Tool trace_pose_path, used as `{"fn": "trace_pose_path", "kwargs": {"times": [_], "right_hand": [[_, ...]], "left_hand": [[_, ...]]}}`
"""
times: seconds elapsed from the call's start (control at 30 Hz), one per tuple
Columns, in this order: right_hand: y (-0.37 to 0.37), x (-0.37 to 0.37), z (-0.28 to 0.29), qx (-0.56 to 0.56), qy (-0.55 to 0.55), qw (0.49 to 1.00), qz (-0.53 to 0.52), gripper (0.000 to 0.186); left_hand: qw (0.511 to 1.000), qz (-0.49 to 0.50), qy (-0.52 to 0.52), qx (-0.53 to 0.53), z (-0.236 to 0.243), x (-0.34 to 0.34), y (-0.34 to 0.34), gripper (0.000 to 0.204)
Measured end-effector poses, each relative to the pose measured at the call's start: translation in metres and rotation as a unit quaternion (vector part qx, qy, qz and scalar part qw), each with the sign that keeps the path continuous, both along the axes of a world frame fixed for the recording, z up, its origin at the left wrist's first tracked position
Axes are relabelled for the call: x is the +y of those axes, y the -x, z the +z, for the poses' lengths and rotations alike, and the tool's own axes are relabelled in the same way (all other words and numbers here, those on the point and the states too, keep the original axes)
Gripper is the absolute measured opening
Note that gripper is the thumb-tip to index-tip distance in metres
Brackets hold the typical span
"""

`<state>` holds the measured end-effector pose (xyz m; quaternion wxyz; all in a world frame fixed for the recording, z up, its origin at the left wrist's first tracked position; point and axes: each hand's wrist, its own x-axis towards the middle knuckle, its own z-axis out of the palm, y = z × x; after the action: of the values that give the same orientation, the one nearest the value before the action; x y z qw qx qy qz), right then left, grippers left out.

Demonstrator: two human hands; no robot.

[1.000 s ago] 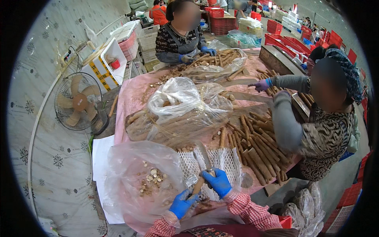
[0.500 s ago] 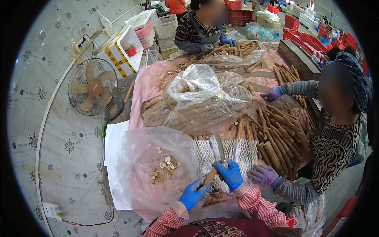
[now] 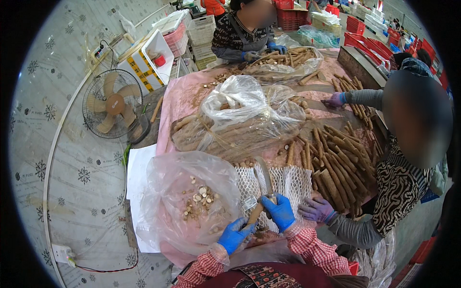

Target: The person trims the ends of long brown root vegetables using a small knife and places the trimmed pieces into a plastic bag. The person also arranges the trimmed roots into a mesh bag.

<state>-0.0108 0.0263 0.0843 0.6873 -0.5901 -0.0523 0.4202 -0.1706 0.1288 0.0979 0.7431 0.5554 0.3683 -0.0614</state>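
In blue gloves, both my hands are at the table's near edge. My left hand [image 3: 235, 236] is closed round the lower end of a short brown yam [image 3: 254, 214]. A knife [image 3: 265, 175] is gripped in my right hand [image 3: 280, 212], its blade pointing away from me, close to the yam's upper end. Beneath them lies white foam netting [image 3: 294, 183]. To the left, a clear plastic bag [image 3: 163, 180] is spread out, with pale round yam slices [image 3: 203, 196] and small brown ends on it.
At right lies a large pile of yams [image 3: 343, 165], a co-worker's purple-gloved hand [image 3: 318, 210] beside it. Bagged yams [image 3: 225, 137] fill the table's middle. Across the table another person [image 3: 242, 36] handles yams. A fan [image 3: 114, 104] stands at left.
The co-worker at right has leaned forward, and their near hand has shifted slightly left. My hands, the knife and the yam stay almost in place.
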Motion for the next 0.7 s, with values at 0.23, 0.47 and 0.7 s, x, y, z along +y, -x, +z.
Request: {"fn": "trace_pose_path", "kwargs": {"times": [0.23,0.47,0.7], "right_hand": [[0.0001,0.0004,-0.0041,0.011,0.000,1.000,-0.001,0.019],[0.0007,0.0024,-0.0043,0.008,0.003,1.000,0.000,0.021],[0.0030,0.0085,-0.0004,0.004,0.021,1.000,0.015,0.020]], "left_hand": [[1.000,-0.004,-0.004,-0.027,-0.0078,0.0009,0.0012,0.025],[1.000,0.003,0.013,-0.016,-0.0032,0.0033,-0.0005,0.026],[0.998,0.028,-0.023,-0.044,-0.0107,0.0056,-0.0007,0.028]]}}
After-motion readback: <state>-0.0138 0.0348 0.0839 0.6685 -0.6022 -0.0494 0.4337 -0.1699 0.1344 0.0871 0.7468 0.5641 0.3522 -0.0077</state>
